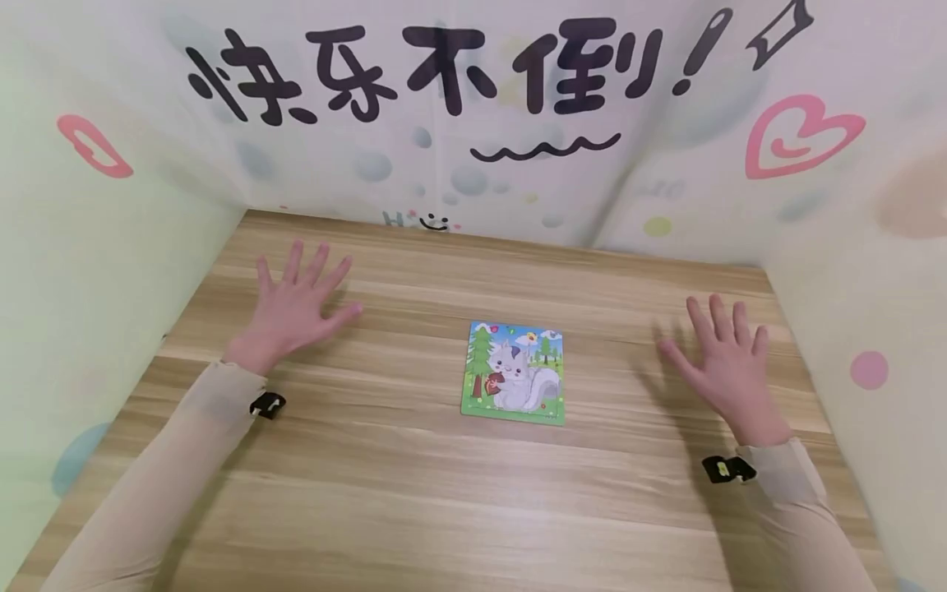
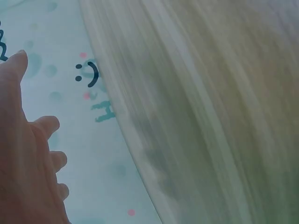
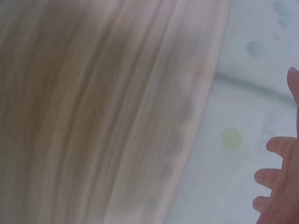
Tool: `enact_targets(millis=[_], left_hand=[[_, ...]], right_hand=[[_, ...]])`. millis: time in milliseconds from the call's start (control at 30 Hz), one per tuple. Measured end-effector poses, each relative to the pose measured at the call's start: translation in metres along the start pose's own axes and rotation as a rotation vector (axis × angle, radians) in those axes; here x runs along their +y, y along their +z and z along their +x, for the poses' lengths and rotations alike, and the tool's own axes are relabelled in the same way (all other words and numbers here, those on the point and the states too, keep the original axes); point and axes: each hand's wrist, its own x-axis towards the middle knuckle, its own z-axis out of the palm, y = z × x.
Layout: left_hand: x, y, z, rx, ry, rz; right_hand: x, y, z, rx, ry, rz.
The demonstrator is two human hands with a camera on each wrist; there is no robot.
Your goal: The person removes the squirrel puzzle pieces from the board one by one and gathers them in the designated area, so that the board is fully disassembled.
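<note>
A square picture puzzle board (image 1: pixel 514 374) lies flat near the middle of the wooden table, showing a grey squirrel with an acorn among green trees. To its left, my left hand (image 1: pixel 290 312) is spread with fingers apart and holds nothing. My right hand (image 1: pixel 725 362) is likewise spread, off to the right of the board, its shadow falling on the wood. Both hands stay well apart from the board. In the left wrist view the left hand (image 2: pixel 28 140) shows at the left edge; the right hand (image 3: pixel 282 172) shows at the right edge of its own wrist view.
The wood-grain table (image 1: pixel 414 501) is bounded at the back by a white printed curtain (image 1: pixel 355 164) with black characters. Pale panels with pink hearts and dots stand at both sides. Dark wrist cameras sit on straps over the light sleeves (image 1: pixel 170 460).
</note>
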Motion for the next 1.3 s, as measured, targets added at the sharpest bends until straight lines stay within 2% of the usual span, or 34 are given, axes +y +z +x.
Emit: enact_targets(millis=[533,1000,1300], left_hand=[[0.022,0.003,0.0,0.012,0.068,0.011],[0.053,0.009,0.002,0.0,0.12,-0.016],[0.074,0.015,0.007,0.019,0.14,-0.041]], right_hand=[[-0.032,0.006,0.007,-0.029,-0.086,0.011],[-0.066,0.011,0.013,-0.007,-0.173,0.036],[-0.088,0.02,0.023,0.055,-0.252,0.078]])
